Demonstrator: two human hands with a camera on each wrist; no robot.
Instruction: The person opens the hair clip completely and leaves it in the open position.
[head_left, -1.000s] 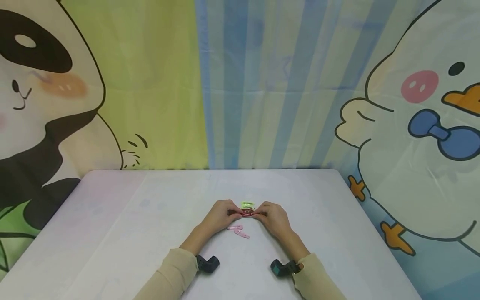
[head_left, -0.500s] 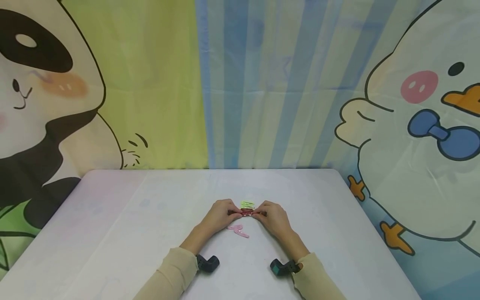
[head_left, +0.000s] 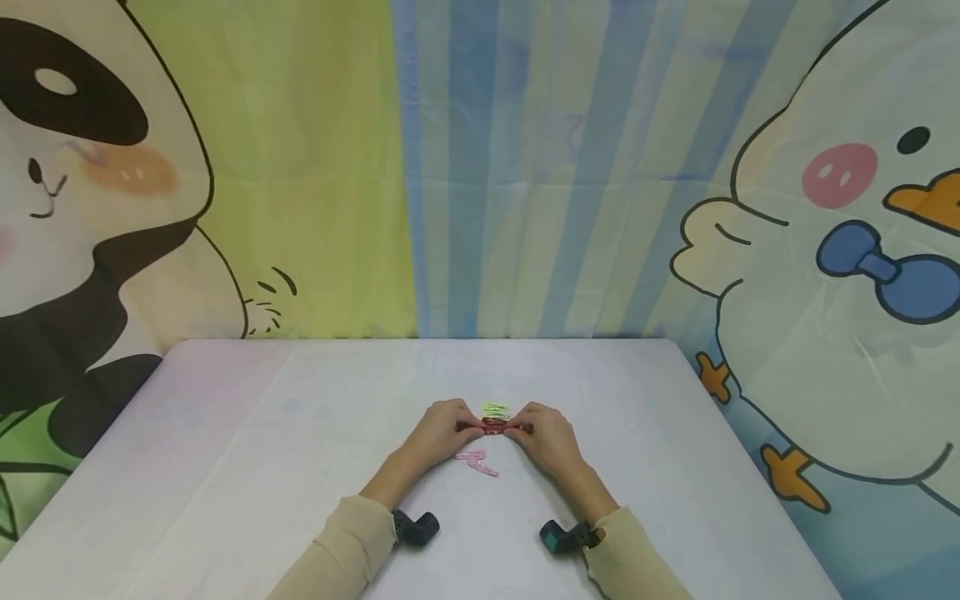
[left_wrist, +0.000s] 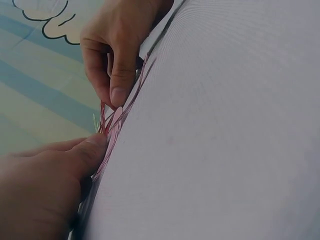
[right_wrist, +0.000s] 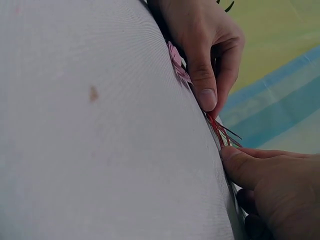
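A small row of red hair clips (head_left: 494, 426) lies on the white table between my two hands in the head view. My left hand (head_left: 444, 432) pinches the left end of the red clips with thumb and fingertips, and my right hand (head_left: 551, 437) pinches the right end. Just beyond them sits a row of yellow-green hair clips (head_left: 495, 410). Nearer to me, below my left hand, are pink hair clips (head_left: 477, 461) laid at an angle to each other. The right wrist view shows thin red clip edges (right_wrist: 216, 129) between both thumbs; fingertips partly cover the ends.
The white table (head_left: 225, 467) extends widely around the hands. Behind it hangs a curtain (head_left: 525, 167) printed with a panda and a white duck. A black wrist camera (head_left: 416, 528) is on the left wrist, and another black camera (head_left: 567, 537) on the right.
Almost nothing differs: both hands stay at the ends of the red hair clips, with only tiny shifts of the fingertips. The green and pink clips stay put.
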